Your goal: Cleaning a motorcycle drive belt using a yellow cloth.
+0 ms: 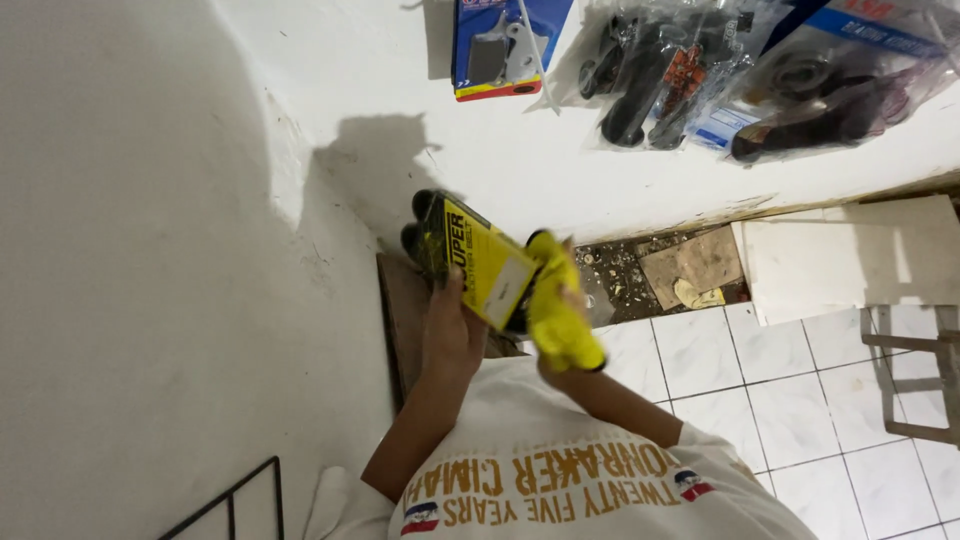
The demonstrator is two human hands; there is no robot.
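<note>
head view: left hand (452, 325) grips the yellow-sleeved belt pack (470, 255), right hand (568, 312) clutches a yellow cloth (560, 315); best wiped with the pack held steady.

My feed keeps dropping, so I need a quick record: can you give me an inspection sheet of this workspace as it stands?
Surface: white tiled floor, with debris and cardboard scraps along the wall foot.
Job's things: yellow-sleeved black belt and a yellow cloth, both held in front of the chest.
Clutter: bagged black parts and a blue carded pack hang on the white wall.
Grippers: left hand grips the belt from below; right hand is mostly hidden under the cloth.
Cables: nothing seen.
Surroundings: white board, metal frame, black wire rack.
</note>
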